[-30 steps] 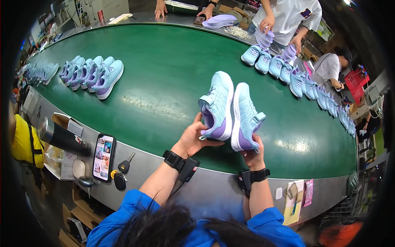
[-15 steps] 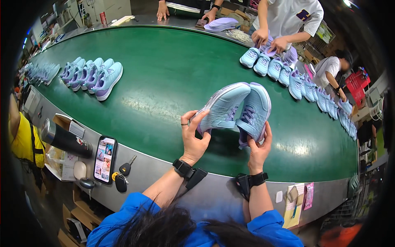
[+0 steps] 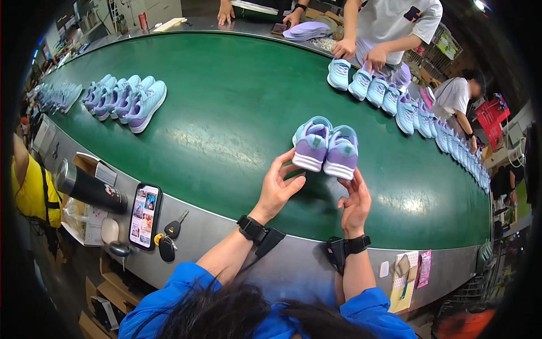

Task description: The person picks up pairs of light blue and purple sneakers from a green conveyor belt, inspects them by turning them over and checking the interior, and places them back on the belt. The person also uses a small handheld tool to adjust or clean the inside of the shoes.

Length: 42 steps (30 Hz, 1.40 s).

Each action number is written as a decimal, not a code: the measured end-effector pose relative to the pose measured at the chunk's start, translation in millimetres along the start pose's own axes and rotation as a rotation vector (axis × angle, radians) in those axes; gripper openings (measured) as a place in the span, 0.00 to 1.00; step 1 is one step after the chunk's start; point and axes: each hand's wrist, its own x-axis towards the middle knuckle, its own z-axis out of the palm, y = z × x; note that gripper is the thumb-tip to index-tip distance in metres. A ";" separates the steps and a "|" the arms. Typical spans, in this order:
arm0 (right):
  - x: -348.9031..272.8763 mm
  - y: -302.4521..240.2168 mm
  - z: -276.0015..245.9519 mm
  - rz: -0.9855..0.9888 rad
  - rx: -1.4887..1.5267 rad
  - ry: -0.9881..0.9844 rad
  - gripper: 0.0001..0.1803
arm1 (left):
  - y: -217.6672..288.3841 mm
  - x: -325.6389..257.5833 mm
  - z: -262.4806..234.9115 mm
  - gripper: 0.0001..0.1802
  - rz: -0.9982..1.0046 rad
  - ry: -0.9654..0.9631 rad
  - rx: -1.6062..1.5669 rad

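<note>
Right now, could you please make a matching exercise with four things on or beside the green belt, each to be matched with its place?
Things:
1. pair of light blue and purple shoes
2. black smartphone
3. stack of purple insoles
4. black car key

Places:
A. far edge of the green conveyor belt
B. metal ledge, right of the phone
C. on the belt, just beyond both hands
D. metal ledge, beside a dark steel flask

Pairs: 1-C, 2-D, 3-A, 4-B

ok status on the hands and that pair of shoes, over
Left hand open, fingertips at the pair of shoes. Right hand open just below them. Pair sits heels toward the person on the green belt. Nothing blocking.
</note>
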 end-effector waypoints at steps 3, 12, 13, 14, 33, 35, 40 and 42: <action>-1.2 -1.1 1.7 0.033 -0.045 -0.006 0.31 | -4.8 1.0 -2.8 0.30 0.042 -0.027 -0.043; 1.2 11.8 -10.2 0.101 -0.426 0.227 0.13 | -10.6 -3.8 -14.6 0.20 0.124 0.339 0.564; 0.4 8.8 -8.9 0.065 -0.467 0.241 0.13 | -11.4 -2.9 -16.3 0.16 0.166 0.413 0.574; -0.8 5.2 -6.1 0.029 -0.508 0.255 0.12 | -11.3 -1.8 -17.7 0.15 0.143 0.479 0.530; 71.4 -61.4 188.7 -0.064 -1.374 -0.486 0.23 | -41.8 11.9 -48.4 0.10 0.194 1.094 0.084; 83.3 -63.3 219.7 -0.197 -1.328 -0.533 0.24 | -37.7 8.5 -43.5 0.13 0.110 1.026 -0.040; 80.1 -54.2 325.7 -0.459 -1.037 -0.677 0.29 | -34.1 8.0 -44.0 0.14 0.042 1.013 -0.101; 70.6 -46.3 353.2 -0.576 -0.906 -0.810 0.31 | -33.7 6.5 -49.5 0.15 0.058 0.995 -0.127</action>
